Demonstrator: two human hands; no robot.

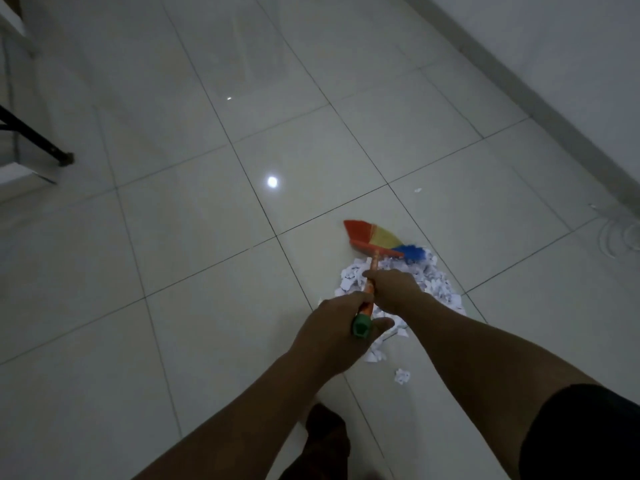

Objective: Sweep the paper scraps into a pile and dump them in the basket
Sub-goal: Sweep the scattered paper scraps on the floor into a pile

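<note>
A broom with red, yellow and blue bristles point(375, 239) rests on the white tiled floor at the far edge of a pile of white paper scraps point(440, 287). My left hand point(332, 337) grips the green top end of its orange handle point(369, 296). Lower on the handle, my right hand point(394, 289) grips it just above the pile. My arms hide part of the pile. One scrap point(401, 375) lies loose near my foot, another small scrap point(418, 190) farther out. No basket is in view.
A grey wall with a skirting point(519, 95) runs along the right. A black furniture leg point(38, 136) stands at the left edge. My foot point(325, 434) is at the bottom centre. A floor drain point(623, 233) sits at the right edge.
</note>
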